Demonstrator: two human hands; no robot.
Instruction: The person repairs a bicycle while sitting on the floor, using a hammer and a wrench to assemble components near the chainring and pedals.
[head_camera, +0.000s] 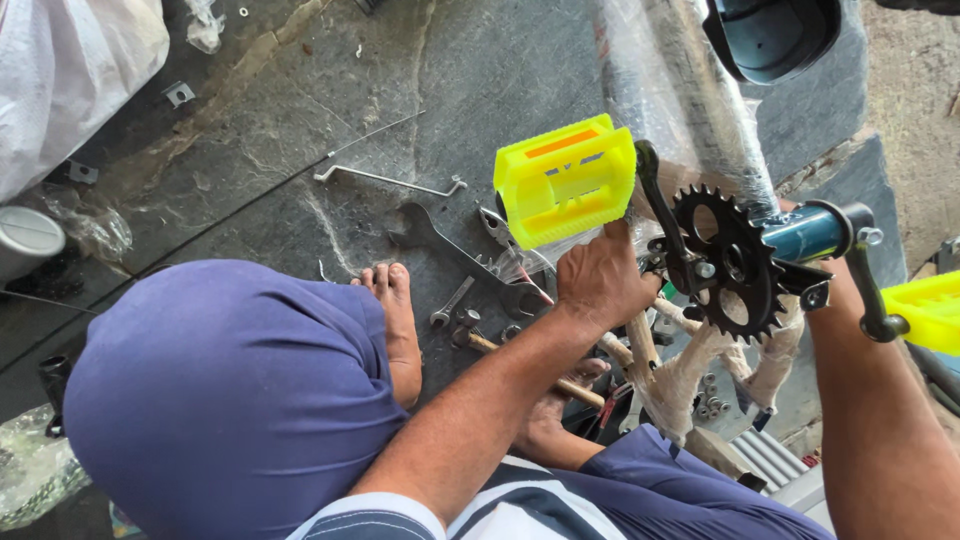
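Note:
My left hand (600, 280) is closed around the lower edge of a bright yellow pedal (565, 180), which sits on a black crank arm (655, 205). The crank joins a black toothed chainring (735, 262) on a teal bottom bracket shell (810, 232). My right forearm (880, 420) rises from the lower right, and its hand goes behind the chainring, where the fingers are hidden. A second yellow pedal (925, 310) hangs on the opposite crank (870, 290) at the right edge.
On the dark stone floor lie a large spanner (430, 230), a thin bent rod (385, 180), a small spanner (450, 300) and a wooden-handled hammer (480, 340). My knee in purple cloth (230, 400) and bare foot (395, 320) sit left. Film-wrapped frame tubes (690, 100) stand behind.

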